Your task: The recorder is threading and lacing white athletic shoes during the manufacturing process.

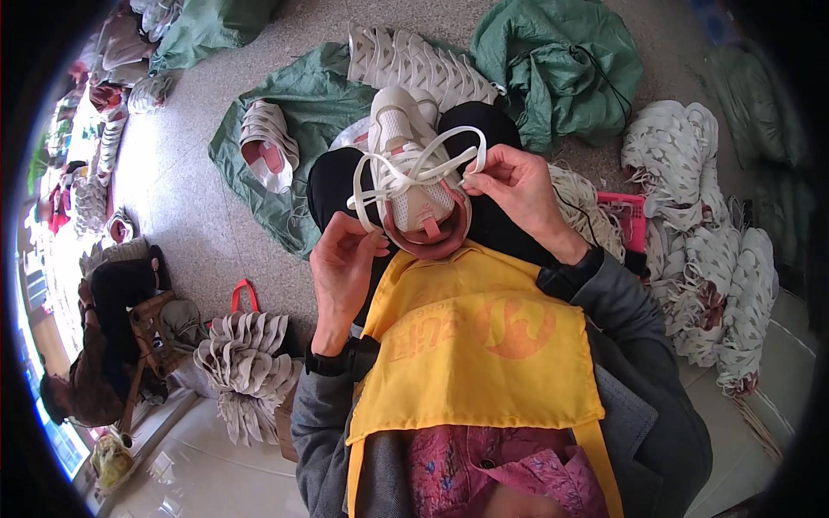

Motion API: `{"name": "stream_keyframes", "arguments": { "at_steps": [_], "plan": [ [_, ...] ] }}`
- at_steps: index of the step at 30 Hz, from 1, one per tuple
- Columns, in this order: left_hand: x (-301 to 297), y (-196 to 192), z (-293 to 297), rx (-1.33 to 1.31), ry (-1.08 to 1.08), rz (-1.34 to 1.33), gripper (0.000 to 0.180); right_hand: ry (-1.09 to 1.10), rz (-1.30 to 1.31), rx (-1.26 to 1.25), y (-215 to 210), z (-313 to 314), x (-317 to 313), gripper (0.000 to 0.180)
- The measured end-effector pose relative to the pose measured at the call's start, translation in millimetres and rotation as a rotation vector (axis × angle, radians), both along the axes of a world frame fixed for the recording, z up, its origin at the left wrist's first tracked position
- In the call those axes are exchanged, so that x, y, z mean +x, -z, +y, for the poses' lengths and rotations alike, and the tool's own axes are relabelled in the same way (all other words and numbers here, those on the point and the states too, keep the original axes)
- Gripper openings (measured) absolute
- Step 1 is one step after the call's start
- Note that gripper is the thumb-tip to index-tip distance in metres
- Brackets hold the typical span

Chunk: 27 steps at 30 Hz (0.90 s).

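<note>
A white sneaker (399,121) with a pink lining rests between my knees, its toe pointing away from me. Its flat white shoelace (406,180) crosses over the tongue in a loose, looped knot. My left hand (343,263) is closed, thumb and fingertips pinching one lace end on the left of the shoe's opening. On the other side my right hand (518,192) pinches the other part of the lace, which arches up in a loop. The lace spreads between both hands above the shoe. A yellow apron (484,337) covers my lap, just below the heel.
Green sacks (553,73) lie beyond my knees, with a row of shoe uppers (414,65) and a single upper (268,147). Bundled uppers (678,164) pile up at right beside a pink basket (635,216). More uppers (246,363) stand at left, near another person (99,345).
</note>
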<state>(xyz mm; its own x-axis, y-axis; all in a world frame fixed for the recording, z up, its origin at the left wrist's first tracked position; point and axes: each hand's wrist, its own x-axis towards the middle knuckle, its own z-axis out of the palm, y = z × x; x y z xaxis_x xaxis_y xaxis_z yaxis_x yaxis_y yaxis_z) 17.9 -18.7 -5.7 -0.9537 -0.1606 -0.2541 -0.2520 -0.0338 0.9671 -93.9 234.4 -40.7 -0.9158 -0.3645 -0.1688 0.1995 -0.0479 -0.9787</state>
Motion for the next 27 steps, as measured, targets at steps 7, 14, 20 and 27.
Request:
{"name": "stream_keyframes", "arguments": {
  "at_steps": [7, 14, 20, 27],
  "plan": [
    [1, 7, -1, 0.039, 0.012, 0.007, 0.008, -0.011, 0.011, 0.008, -1, -2, 1, 0.005],
    [0, 9, -2, 0.035, 0.018, 0.006, 0.01, -0.022, 0.174, 0.128, -7, -8, 1, 0.005],
    [-1, 8, 0, 0.008, -0.021, -0.02, 0.01, -0.091, 0.58, 0.395, -27, -15, 0, 0.012],
    [-4, 11, 1, 0.016, -0.106, 0.025, 0.009, -0.2, 0.148, 0.236, -11, -8, -9, 0.006]
  ]
}}
